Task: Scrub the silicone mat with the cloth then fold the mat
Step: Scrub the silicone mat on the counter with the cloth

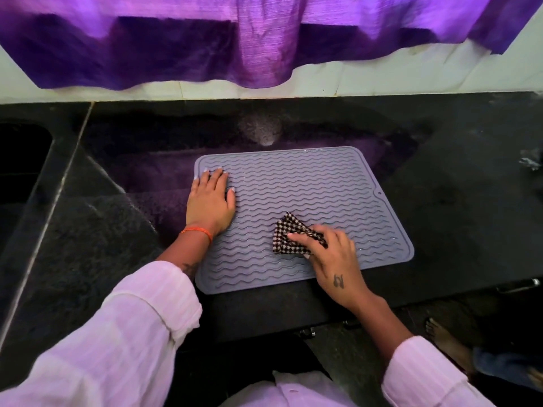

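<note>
1. Silicone mat (308, 201): grey, wavy-ribbed, lying flat and unfolded on the black tabletop (455, 215), its near edge close to the tabletop's front edge. We take the mat as our landmark for every entry below.
2. Left hand (211, 201): spread flat, palm down, on the mat's left margin toward the far corner, fingers straight and holding nothing. We judge it an anchor; we would keep its weight there so the mat does not slide under the strokes.
3. Cloth (291, 233): checked, dark and light, folded into a small pad, resting on the mat's near-centre area.
4. Right hand (329, 257): fingers curled over and gripping the cloth, pressing it to the ribs on the mat's near right part.
5. Step in hand, in our judgement: scrubbing, with folding not yet begun. The mat's far right portion and the strip beside the anchoring hand look likely to need passes.
6. Method we recommend: run strokes along the wavy channels so the cloth reaches into the grooves, overlap each pass, and press firmly with the pad kept flat.
7. Caution: we would shift the anchor to another margin before scrubbing the patch under it, and stop strokes short of the mat's near edge so it does not get pushed off the tabletop.
</note>
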